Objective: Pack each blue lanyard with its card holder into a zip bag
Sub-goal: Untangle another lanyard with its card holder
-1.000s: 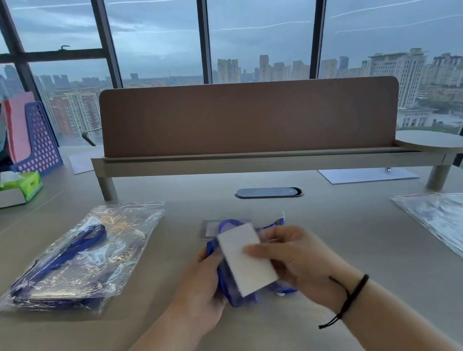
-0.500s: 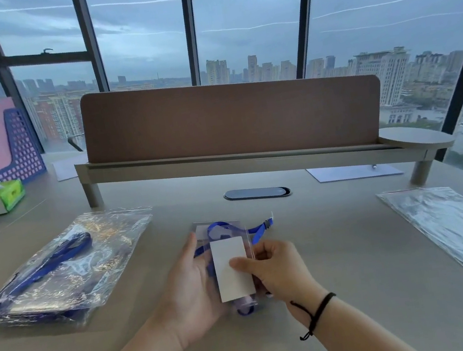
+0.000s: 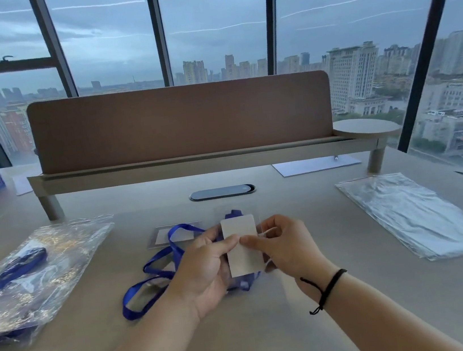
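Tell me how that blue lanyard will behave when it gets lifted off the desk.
The blue lanyard is probably floppy: it sprawls in loose loops on the desk. Likely light, being thin ribbon. Its loops may trail below the left hand and snag.

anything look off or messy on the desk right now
Nothing damaged or spilled. The blue lanyard trails in loose loops left of the hands instead of being gathered, and a spare card holder lies alone behind it. Both hands hold the white card.

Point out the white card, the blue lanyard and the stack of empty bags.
white card [image 3: 241, 246]: head view, middle of its face.
blue lanyard [image 3: 159, 262]: head view, loop on the table.
stack of empty bags [image 3: 417, 214]: head view, top bag's middle.
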`<state>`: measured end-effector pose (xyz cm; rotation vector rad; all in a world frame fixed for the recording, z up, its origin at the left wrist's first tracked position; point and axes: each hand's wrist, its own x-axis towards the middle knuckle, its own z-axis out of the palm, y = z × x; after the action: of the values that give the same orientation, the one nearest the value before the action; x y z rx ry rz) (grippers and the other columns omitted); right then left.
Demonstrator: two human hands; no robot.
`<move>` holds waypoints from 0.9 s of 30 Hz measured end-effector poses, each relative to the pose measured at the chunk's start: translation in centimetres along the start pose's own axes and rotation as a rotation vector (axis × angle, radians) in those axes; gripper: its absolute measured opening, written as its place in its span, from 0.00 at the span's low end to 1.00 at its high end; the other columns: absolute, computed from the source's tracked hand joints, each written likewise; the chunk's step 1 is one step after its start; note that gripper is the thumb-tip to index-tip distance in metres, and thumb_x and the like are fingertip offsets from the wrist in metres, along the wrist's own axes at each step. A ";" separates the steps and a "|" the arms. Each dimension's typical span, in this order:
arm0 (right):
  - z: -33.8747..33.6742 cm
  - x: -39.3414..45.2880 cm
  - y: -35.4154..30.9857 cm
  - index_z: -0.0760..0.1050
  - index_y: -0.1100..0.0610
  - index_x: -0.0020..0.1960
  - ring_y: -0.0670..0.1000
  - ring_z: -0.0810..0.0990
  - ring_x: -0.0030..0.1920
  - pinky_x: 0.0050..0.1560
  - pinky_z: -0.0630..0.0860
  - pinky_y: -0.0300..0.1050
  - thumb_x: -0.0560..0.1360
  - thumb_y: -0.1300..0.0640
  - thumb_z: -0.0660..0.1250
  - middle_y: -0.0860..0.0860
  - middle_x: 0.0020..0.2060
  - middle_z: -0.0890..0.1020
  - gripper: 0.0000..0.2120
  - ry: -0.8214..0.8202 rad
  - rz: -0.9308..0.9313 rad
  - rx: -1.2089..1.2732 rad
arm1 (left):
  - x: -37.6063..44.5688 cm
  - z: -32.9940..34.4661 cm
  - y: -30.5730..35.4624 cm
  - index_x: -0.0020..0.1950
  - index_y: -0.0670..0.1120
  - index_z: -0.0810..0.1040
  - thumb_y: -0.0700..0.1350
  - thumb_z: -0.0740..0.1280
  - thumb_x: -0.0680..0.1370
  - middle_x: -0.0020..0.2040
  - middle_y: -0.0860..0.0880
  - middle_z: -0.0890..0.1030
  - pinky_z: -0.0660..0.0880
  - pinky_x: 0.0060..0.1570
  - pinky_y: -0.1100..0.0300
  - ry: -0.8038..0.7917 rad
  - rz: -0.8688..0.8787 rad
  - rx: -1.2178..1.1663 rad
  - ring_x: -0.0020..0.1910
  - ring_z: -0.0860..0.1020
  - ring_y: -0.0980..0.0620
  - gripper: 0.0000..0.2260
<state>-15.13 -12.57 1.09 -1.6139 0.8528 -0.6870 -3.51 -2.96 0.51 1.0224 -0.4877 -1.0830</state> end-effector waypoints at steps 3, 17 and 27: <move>-3.6 0.8 0.3 0.76 0.61 0.49 0.55 0.85 0.39 0.32 0.82 0.47 0.68 0.55 0.79 0.58 0.43 0.84 0.16 0.069 0.028 0.063 | 2.2 3.4 -1.2 0.64 0.43 0.78 0.37 0.62 0.81 0.56 0.37 0.83 0.81 0.43 0.47 -0.062 0.008 0.017 0.52 0.82 0.38 0.13; -18.2 8.8 4.3 0.75 0.62 0.52 0.57 0.86 0.42 0.38 0.85 0.51 0.66 0.57 0.80 0.60 0.46 0.83 0.20 0.270 0.154 0.024 | 15.4 15.7 -9.1 0.59 0.55 0.83 0.40 0.59 0.83 0.46 0.38 0.84 0.68 0.37 0.51 -0.188 -0.048 0.074 0.42 0.76 0.36 0.15; -27.8 18.6 7.5 0.79 0.53 0.53 0.56 0.81 0.50 0.50 0.77 0.48 0.79 0.47 0.64 0.53 0.50 0.84 0.11 0.457 -0.012 -0.843 | 21.0 18.1 -11.2 0.63 0.49 0.77 0.40 0.57 0.84 0.45 0.35 0.84 0.72 0.30 0.56 -0.252 -0.096 -0.088 0.31 0.79 0.41 0.13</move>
<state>-28.20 -44.20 -0.77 -2.2354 1.6159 -0.7688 -13.79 -30.74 -3.41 0.8428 -0.5922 -1.3166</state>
